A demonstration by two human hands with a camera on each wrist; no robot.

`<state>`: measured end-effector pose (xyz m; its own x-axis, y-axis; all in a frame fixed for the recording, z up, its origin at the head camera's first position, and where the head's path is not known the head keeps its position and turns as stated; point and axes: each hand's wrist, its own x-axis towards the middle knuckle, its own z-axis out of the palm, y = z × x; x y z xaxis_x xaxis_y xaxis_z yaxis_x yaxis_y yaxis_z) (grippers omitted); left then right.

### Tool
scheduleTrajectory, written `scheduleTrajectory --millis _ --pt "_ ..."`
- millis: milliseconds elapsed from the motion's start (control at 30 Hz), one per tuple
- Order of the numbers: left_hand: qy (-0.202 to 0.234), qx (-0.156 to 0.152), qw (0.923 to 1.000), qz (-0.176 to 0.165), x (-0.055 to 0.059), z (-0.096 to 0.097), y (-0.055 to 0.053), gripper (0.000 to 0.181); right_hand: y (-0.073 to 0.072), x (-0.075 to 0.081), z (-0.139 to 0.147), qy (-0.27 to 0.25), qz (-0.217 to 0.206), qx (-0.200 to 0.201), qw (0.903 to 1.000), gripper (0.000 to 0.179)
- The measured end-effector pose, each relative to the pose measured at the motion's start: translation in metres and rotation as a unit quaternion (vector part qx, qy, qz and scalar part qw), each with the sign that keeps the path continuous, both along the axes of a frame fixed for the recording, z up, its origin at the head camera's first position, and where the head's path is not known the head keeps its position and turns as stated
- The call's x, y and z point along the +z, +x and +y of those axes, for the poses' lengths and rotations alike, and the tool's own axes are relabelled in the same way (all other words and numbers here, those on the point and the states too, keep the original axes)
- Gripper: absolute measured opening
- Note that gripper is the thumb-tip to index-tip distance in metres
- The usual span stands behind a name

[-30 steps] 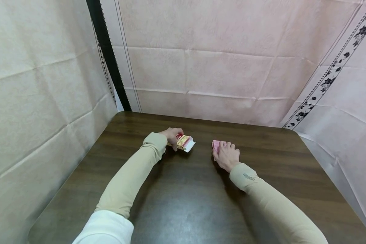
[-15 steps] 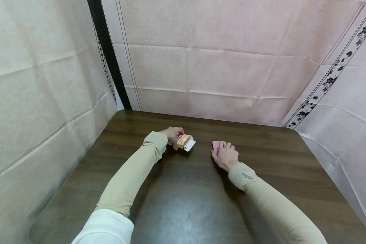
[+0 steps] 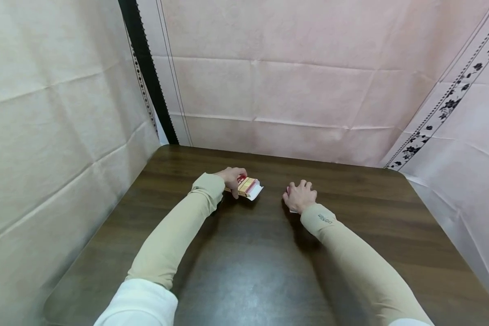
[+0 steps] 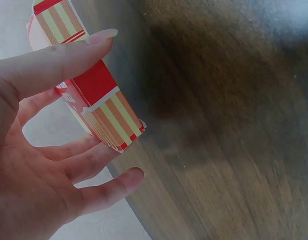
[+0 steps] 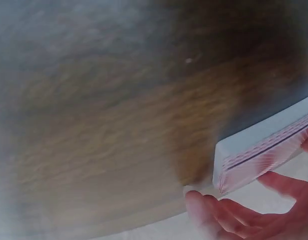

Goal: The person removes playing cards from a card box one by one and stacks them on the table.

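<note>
My left hand (image 3: pixel 230 178) grips a small red and yellow striped card box (image 3: pixel 247 186) over the far middle of the table. Its white end flap (image 3: pixel 255 192) sticks out open toward the right. In the left wrist view, the thumb lies across the striped side of the box (image 4: pixel 98 82) and fingers support it from behind. To the right, my right hand (image 3: pixel 300 196) holds a deck of playing cards, mostly covered in the head view. The right wrist view shows the deck (image 5: pixel 264 150) with pink patterned backs and white edges, fingers against its patterned side.
Both hands work over a dark brown wooden table (image 3: pixel 244 253), near its far edge. Pale creased cloth (image 3: pixel 269 90) hangs behind the table and along its sides. A gap separates the box from the deck.
The right hand has shifted slightly away from the body and now covers most of the deck, whose pink back showed before. The left hand and box have hardly moved.
</note>
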<state>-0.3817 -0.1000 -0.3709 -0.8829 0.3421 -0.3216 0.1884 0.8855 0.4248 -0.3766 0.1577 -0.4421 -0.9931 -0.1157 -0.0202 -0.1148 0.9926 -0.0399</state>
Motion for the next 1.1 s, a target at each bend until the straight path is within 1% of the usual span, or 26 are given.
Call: scheduleTrajectory --millis 100,200,267,333,367,400,467,533,600,633,767,833,967,1100 --pt "0.003 0.001 1.0000 0.005 0.003 0.002 -0.002 0.074 -0.002 0.004 0.000 0.001 -0.002 -0.003 1.0000 0.048" --pt "0.007 0.004 0.9999 0.007 0.004 0.003 -0.002 0.074 0.001 0.007 -0.001 0.002 0.009 0.005 0.9999 0.048" --pt "0.010 0.006 0.9999 0.008 0.002 0.004 -0.002 0.073 0.006 0.009 -0.003 -0.009 0.031 0.025 0.9992 0.048" --pt "0.010 0.008 0.9999 0.009 -0.002 0.005 -0.001 0.073 0.012 0.011 -0.007 -0.036 0.069 0.071 0.9945 0.046" --pt "0.009 0.009 0.9999 0.010 -0.004 0.005 -0.001 0.074 0.016 0.012 -0.010 -0.050 0.090 0.098 0.9898 0.045" --pt "0.007 0.009 0.9999 0.012 -0.006 0.006 0.000 0.075 0.019 0.013 -0.013 -0.066 0.110 0.133 0.9827 0.042" --pt "0.004 0.013 0.9997 0.019 -0.011 0.007 -0.001 0.076 0.025 0.014 -0.021 -0.098 0.145 0.206 0.9629 0.038" --pt "0.000 0.015 0.9995 0.028 -0.014 0.009 -0.002 0.078 0.030 0.015 -0.029 -0.112 0.161 0.261 0.9453 0.036" --pt "0.001 0.019 0.9992 0.035 -0.016 0.011 -0.003 0.078 0.032 0.016 -0.036 -0.110 0.152 0.290 0.9386 0.037" --pt "0.002 0.020 0.9991 0.037 -0.017 0.012 -0.003 0.079 0.032 0.017 -0.039 -0.104 0.144 0.295 0.9390 0.038" --pt "0.008 0.019 0.9989 0.042 -0.017 0.016 -0.004 0.077 0.033 0.018 -0.049 -0.066 0.094 0.289 0.9505 0.037" --pt "0.007 0.012 0.9989 0.044 -0.017 0.017 -0.002 0.078 0.034 0.017 -0.053 -0.058 0.079 0.290 0.9521 0.033" --pt "0.005 -0.002 0.9992 0.041 -0.017 0.015 -0.001 0.080 0.035 0.014 -0.056 -0.062 0.089 0.300 0.9477 0.027" --pt "0.003 0.001 0.9992 0.040 -0.014 0.010 -0.001 0.080 0.033 0.013 -0.055 -0.081 0.127 0.316 0.9366 0.025"
